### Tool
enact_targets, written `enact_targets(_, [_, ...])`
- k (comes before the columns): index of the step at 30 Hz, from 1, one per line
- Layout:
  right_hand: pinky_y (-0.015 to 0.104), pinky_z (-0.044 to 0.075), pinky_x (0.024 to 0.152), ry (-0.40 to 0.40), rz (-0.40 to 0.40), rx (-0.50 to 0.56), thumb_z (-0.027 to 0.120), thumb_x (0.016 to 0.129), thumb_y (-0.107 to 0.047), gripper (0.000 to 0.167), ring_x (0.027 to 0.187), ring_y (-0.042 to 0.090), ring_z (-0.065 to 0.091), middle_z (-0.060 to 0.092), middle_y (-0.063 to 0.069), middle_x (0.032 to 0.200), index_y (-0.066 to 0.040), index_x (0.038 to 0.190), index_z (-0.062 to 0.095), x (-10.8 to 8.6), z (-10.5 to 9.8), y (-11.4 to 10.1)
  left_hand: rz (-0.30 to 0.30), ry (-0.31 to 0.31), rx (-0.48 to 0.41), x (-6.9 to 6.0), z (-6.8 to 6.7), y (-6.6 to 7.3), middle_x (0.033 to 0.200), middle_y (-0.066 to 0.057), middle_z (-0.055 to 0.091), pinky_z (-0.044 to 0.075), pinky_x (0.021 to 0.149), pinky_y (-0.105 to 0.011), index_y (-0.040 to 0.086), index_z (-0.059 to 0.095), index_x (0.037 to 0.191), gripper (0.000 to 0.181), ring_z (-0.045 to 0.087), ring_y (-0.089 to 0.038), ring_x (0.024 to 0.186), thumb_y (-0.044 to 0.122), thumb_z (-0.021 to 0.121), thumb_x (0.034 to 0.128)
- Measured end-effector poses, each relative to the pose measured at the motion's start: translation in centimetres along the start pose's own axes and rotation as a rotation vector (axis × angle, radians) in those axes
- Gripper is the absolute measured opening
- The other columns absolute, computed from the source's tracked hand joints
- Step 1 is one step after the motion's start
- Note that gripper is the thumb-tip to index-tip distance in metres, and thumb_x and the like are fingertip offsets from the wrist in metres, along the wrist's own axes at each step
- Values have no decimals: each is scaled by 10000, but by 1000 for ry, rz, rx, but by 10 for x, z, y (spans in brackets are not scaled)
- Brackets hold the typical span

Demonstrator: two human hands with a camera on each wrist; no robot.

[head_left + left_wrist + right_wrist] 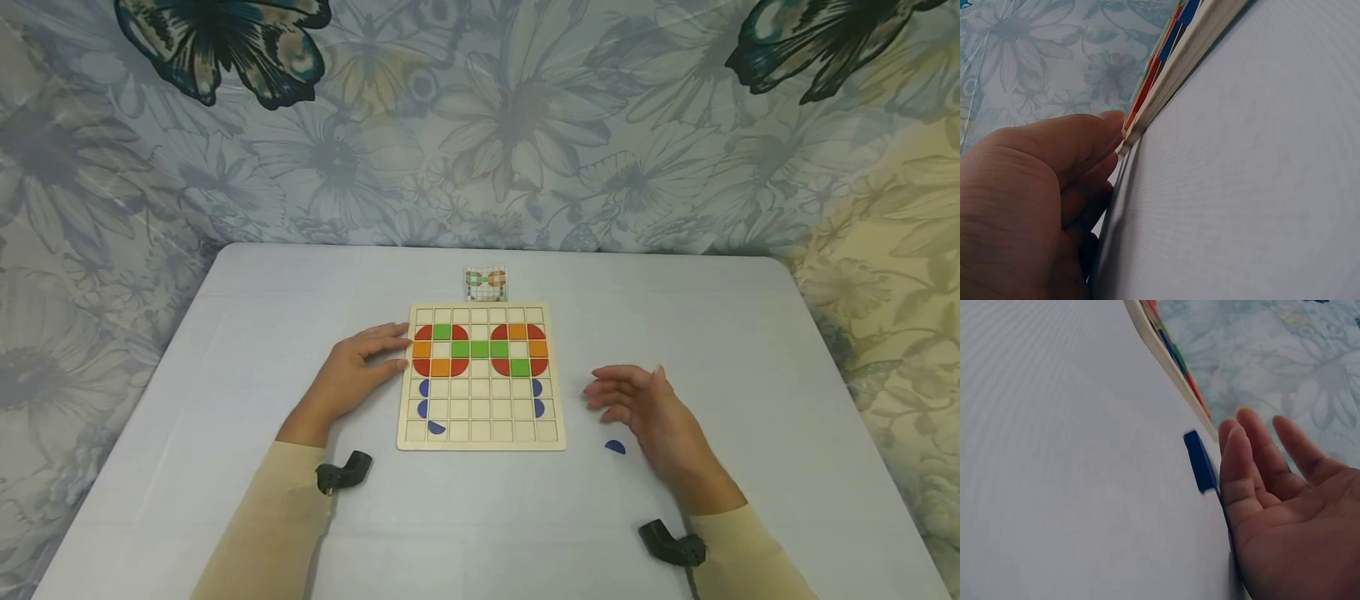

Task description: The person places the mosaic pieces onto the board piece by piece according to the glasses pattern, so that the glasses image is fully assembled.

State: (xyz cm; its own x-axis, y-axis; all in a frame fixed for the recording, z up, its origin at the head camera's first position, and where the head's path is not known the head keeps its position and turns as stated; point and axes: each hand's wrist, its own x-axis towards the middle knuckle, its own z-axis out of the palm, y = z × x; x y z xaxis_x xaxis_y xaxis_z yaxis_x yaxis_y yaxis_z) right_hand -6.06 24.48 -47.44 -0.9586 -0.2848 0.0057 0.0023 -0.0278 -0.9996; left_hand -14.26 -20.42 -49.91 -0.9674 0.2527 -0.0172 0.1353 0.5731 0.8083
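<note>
A square wooden grid board [478, 446] lies mid-table, bearing red, orange, green and blue pieces. Red, orange and green ones form two ring shapes joined by a green row. Blue half-circles [537, 388] stand in columns below the rings, and one blue half-circle [437, 427] lies tilted near the lower left. My left hand [352, 379] touches the board's left edge with its fingertips and thumb. My right hand [656, 421] rests on its side to the right of the board, fingers loosely bent, holding nothing. Beside it a loose blue half-circle [1200, 462] lies on the cloth.
A small pattern card [486, 284] stands behind the board's far edge, showing a similar coloured design. White cloth [480, 525] covers the table. Patterned floral fabric [480, 125] hangs behind. Black wrist-worn devices [343, 472] sit by both sleeves.
</note>
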Motion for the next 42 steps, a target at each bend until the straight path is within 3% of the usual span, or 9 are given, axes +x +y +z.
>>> enact_targets(6, [334, 585, 863, -9, -76, 26, 147, 1213, -352, 674, 1095, 316, 681, 662, 280, 1253, 165, 1406, 536, -16, -14, 5, 5, -2, 6, 1, 0, 2, 1581, 87, 575, 300, 1270, -546, 163, 787, 1369, 382, 419, -211, 1541, 207, 839, 993])
enact_targets(11, [326, 574, 812, -19, -40, -72, 166, 1213, -304, 625, 1048, 293, 667, 678, 276, 1258, 152, 1407, 546, -27, -23, 6, -10, -7, 13, 0, -1, 2, 1584, 110, 564, 297, 1272, -539, 174, 786, 1372, 376, 406, -193, 1546, 230, 828, 1003])
enact_targets(14, [301, 568, 788, 7, 29, -252, 360, 1205, -228, 441, 1004, 256, 675, 719, 204, 1229, 90, 1381, 609, -32, -22, 5, -20, -8, 13, -1, -1, 2, 1582, 125, 561, 298, 1272, -532, 183, 787, 1372, 372, 400, -181, 1547, 238, 824, 1006])
enact_targets(17, [275, 575, 757, 44, 110, -431, 640, 1116, -158, 272, 934, 219, 682, 744, 107, 1176, -9, 1340, 684, -35, -18, 5, -24, -8, 9, -1, -1, 1, 1580, 129, 563, 299, 1273, -526, 188, 787, 1373, 372, 401, -176, 1546, 240, 825, 1006])
enact_targets(19, [264, 568, 715, 51, 136, -512, 785, 1032, -159, 311, 877, 199, 668, 743, 56, 1118, -48, 1313, 714, -35, -15, 5, -21, -8, 8, -1, -1, 1, 1580, 130, 563, 299, 1273, -526, 188, 786, 1374, 373, 403, -174, 1545, 242, 824, 1007])
enact_targets(22, [260, 539, 645, 53, 143, -613, 876, 951, -128, 340, 789, 174, 618, 714, -10, 1031, -89, 1265, 750, -34, -12, 4, -15, -7, 6, -1, -1, 1, 1578, 130, 564, 302, 1272, -525, 186, 785, 1376, 373, 407, -172, 1542, 241, 822, 1008])
enact_targets(28, [258, 484, 622, 26, 73, -805, 872, 917, -26, 234, 769, 123, 552, 611, -103, 884, -189, 1065, 794, -35, -9, 2, -10, -7, 4, -1, -2, 3, 1579, 127, 564, 303, 1271, -523, 178, 782, 1379, 376, 405, -172, 1543, 235, 820, 1010])
enact_targets(38, [251, 456, 613, 40, -12, -834, 882, 895, -2, 292, 760, 99, 519, 561, -108, 887, -244, 912, 719, -36, -7, 3, -7, -9, 13, -1, -1, 3, 1595, 85, 562, 301, 1268, -558, 161, 779, 1382, 391, 402, -220, 1552, 232, 829, 1001])
enact_targets(42, [260, 451, 613, 43, 31, -840, 881, 901, -10, 292, 755, 104, 514, 541, -88, 856, -224, 902, 682, -36, -6, 2, 0, -8, 6, 0, -1, 2, 1589, 91, 566, 297, 1271, -545, 161, 781, 1379, 386, 405, -209, 1549, 223, 831, 1001])
